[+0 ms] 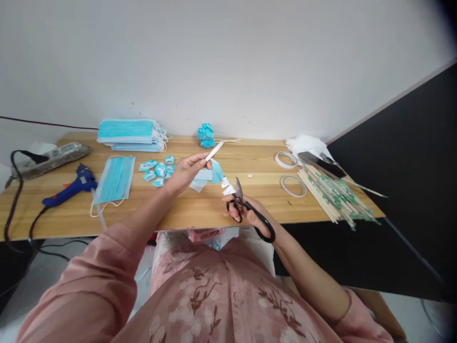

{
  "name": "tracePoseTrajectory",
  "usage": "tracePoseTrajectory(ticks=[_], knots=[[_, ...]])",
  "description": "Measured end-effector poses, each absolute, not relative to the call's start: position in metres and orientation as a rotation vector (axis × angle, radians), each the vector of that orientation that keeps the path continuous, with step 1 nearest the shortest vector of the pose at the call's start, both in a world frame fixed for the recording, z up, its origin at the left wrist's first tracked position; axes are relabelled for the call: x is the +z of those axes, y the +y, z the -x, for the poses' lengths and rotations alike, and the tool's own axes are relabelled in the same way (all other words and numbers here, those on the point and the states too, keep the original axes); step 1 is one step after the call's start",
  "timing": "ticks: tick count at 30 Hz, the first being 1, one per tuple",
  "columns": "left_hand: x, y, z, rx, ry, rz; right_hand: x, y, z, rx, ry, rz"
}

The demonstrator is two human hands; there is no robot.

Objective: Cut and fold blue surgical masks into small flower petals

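My left hand (187,170) is raised over the wooden table (214,209), its fingers pinched on a white strip (214,151) with a blue mask piece (217,172) hanging from it. My right hand (246,214) grips black scissors (255,214) near the table's front edge, blades pointing up toward the blue piece. Small white scraps (227,186) lie just beside the blades.
A stack of blue face masks (130,135) sits at the back left, one single mask (114,180) in front. Cut blue pieces (159,171), a blue flower (206,135), a blue glue gun (69,190), a power strip (50,159), tape rolls (293,186), wooden sticks (332,195) and a phone (319,164) lie around.
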State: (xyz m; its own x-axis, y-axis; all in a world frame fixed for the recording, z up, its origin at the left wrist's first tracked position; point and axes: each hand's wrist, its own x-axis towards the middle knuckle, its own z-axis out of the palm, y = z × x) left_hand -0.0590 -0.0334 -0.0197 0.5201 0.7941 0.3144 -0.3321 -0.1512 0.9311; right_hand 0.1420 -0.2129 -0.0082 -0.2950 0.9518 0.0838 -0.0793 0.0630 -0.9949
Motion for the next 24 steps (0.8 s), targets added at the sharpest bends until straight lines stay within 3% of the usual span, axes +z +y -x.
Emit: tracePoseTrajectory(ticks=[7, 16, 20, 24], knots=[[-0.002, -0.031, 0.045, 0.848, 0.551, -2.087, -0.015, -0.216, -0.212, 1.224, -0.946, 1.036], [-0.005, 0.034, -0.075, 0.525, 0.472, -2.527, -0.002, -0.201, -0.238, 1.209, -0.646, 0.954], [0.022, -0.020, -0.083, 0.754, 0.378, -2.285, -0.003, -0.203, -0.250, 1.175, -0.572, 0.996], [0.069, -0.128, -0.047, 0.565, 0.068, -1.764, -0.005, -0.197, -0.255, 1.157, -0.574, 1.045]])
